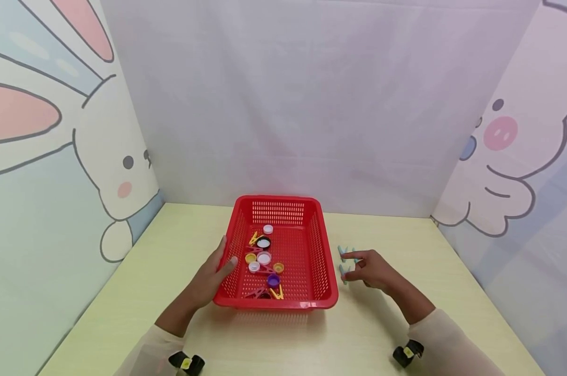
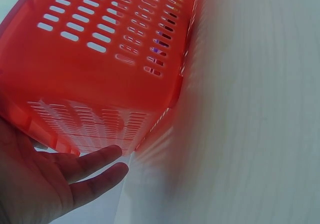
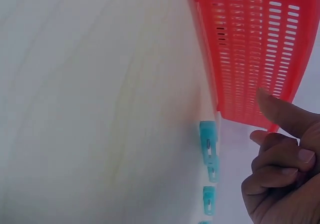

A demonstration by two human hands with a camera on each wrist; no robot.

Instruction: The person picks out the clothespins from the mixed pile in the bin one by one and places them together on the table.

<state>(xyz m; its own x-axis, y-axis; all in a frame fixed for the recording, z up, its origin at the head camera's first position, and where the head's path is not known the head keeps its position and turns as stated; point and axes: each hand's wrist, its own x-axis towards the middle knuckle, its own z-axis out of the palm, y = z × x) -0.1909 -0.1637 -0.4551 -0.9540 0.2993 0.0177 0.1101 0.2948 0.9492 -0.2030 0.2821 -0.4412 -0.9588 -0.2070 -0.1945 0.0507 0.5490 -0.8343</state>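
The red basket point(image 1: 323, 250) looks like slightly glossy moulded plastic, its walls and floor pierced with slots. The bottle caps point(image 1: 263, 258) and clips point(image 1: 276, 293) inside it look like smooth plastic too. To its right, the teal clothespins point(image 3: 208, 141) are a translucent, shiny plastic. The pale tabletop point(image 1: 147, 282) is matt, with faint wood-grain streaks. The far backdrop point(image 1: 311, 104) looks like soft cloth.
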